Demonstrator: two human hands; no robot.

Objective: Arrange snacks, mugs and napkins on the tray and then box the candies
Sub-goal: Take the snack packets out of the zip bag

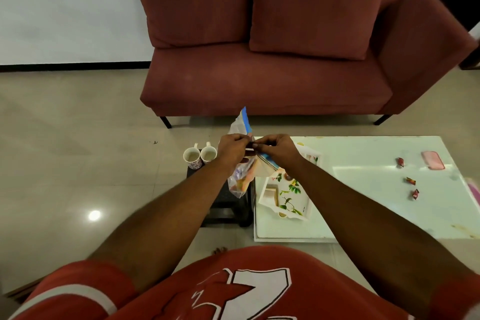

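Nearest is the person's red jersey (233,291) with white trim and a large white numeral on the chest. Both bare forearms reach forward from it and meet above the gap between a dark stool and a white surface.

The left hand (232,149) and the right hand (276,149) are each closed in a pinch on the top edge of a clear plastic snack bag (240,180). The fingertips nearly touch each other at the bag's mouth. The bag hangs below the hands with pale, orange-tinted contents inside, and a blue-edged flap sticks up above the knuckles.

Below and to the right of the bag, a white tray (285,199) with a green leaf print lies on the near left corner of the white surface (363,189), partly hidden by the right forearm. Further right on that surface lie 3 red-wrapped candies (411,181), spaced apart in a loose line. A flat pink object (433,160) lies beyond them; what it is cannot be told.

Left of the hands, 2 white mugs (200,157) stand side by side, upright, on the dark stool (226,205).

Beyond everything, a dark red sofa (272,60) with 2 back cushions stands on the pale tiled floor (78,138) against a white wall.
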